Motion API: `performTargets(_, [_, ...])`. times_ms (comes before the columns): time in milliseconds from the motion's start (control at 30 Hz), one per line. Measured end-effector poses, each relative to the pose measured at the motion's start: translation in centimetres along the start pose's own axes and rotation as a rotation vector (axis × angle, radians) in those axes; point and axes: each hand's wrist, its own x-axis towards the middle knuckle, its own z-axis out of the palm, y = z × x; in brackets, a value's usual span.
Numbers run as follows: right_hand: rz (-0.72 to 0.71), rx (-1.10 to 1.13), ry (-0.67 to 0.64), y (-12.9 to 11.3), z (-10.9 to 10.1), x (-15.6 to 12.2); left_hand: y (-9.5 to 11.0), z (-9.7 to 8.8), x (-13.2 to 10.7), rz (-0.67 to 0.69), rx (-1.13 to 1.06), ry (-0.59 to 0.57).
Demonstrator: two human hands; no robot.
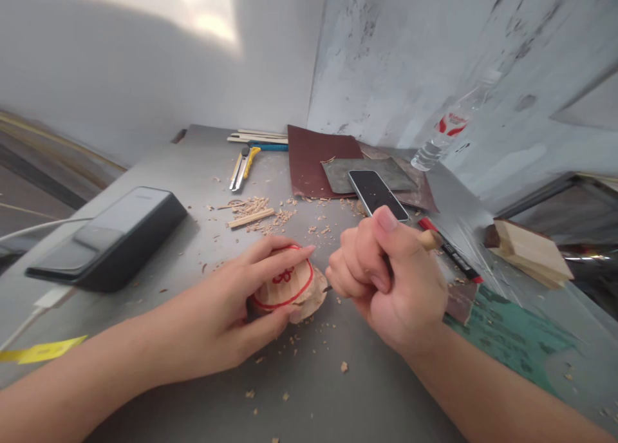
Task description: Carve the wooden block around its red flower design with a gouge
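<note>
My left hand (232, 301) is wrapped round a small round piece of wood (290, 285) that lies on the grey table (193, 172). The wood bears a red drawn outline and a red mark in its middle. My right hand (386, 282) is closed in a fist on a carving tool with a pale wooden handle (429, 239). The tool's tip touches the right edge of the wood. Wood shavings (255, 211) are scattered round both hands.
A phone (377, 194) lies on sandpaper sheets (313, 160) behind my right hand. A red-and-black pen (451, 253), a yellow utility knife (244, 166), a dark box (116, 237), wood blocks (531, 250), green sandpaper (506, 333) and a water bottle (449, 131) also sit here.
</note>
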Motion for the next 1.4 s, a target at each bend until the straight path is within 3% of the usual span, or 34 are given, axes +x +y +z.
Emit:
performTargets(267, [0.028,-0.021,-0.036,1.0,-1.4,-0.3,-0.5,0.5,-0.6,0.04,0.09,0.129])
performTargets(533, [0.064,-0.019,-0.066,0.5,-2.0,-0.6,0.2,0.3,-0.6,0.014,0.046,0.073])
performTargets(733, [0.128,-0.165,-0.046,0.5,-2.4,-1.4,0.7,0.1,-0.7,-0.002,0.077,0.011])
performTargets(967, [0.157,-0.161,-0.039,0.4,-2.5,-1.5,0.9,0.5,-1.0,-0.014,0.083,0.091])
performTargets(1133, [0.154,-0.201,-0.072,0.4,-2.7,-1.5,0.6,0.5,-0.9,-0.111,0.101,0.141])
performTargets(1400, [0.161,-0.164,-0.06,0.4,-2.7,-1.3,0.1,0.1,-0.8,-0.106,0.115,0.138])
